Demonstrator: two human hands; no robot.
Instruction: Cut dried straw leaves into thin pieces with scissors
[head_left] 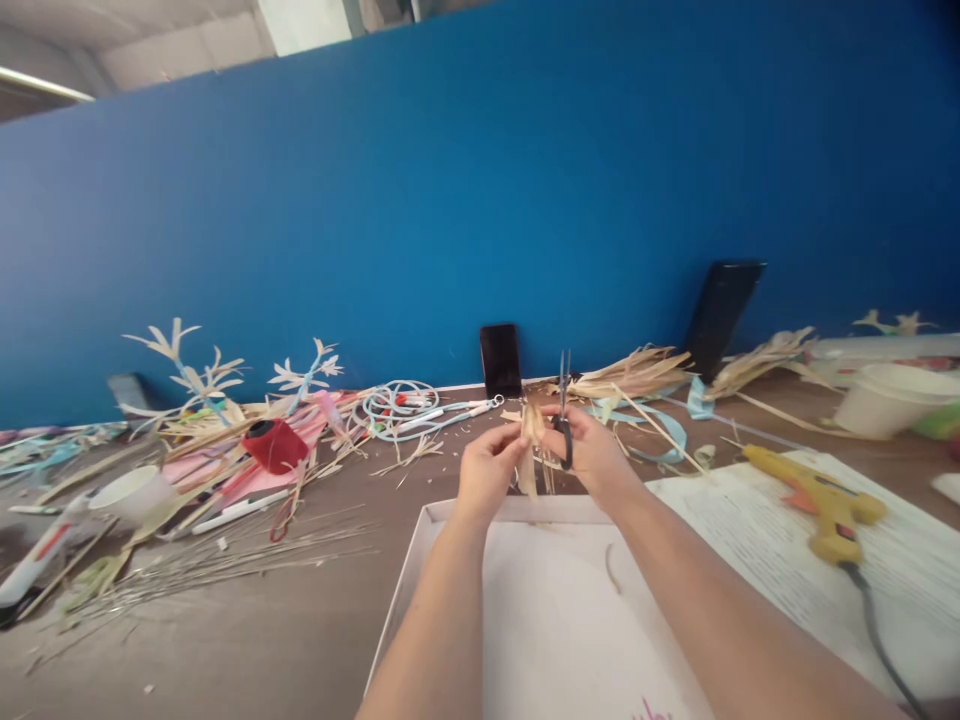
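Note:
My left hand (491, 465) pinches a pale, dry, straw-coloured strip (531, 450), perhaps husk or leaf, which hangs down between both hands. My right hand (589, 450) is closed around the dark handle of a pair of scissors (565, 400); the blades point up and away, slightly apart. Its fingertips also reach the strip's upper right side. Both hands are above the far edge of a shallow white box lid (540, 590), where a thin curved scrap (613, 570) lies. A few thin strands dangle below the fingers.
Wires (247, 555), a red spool (276, 445), a white cup (133, 495) and handmade flowers (202, 380) crowd the left. A phone (500, 360) leans on the blue partition (465, 200). A yellow glue gun (825, 505) rests on printed paper (757, 500) at right, near dry strips (637, 375).

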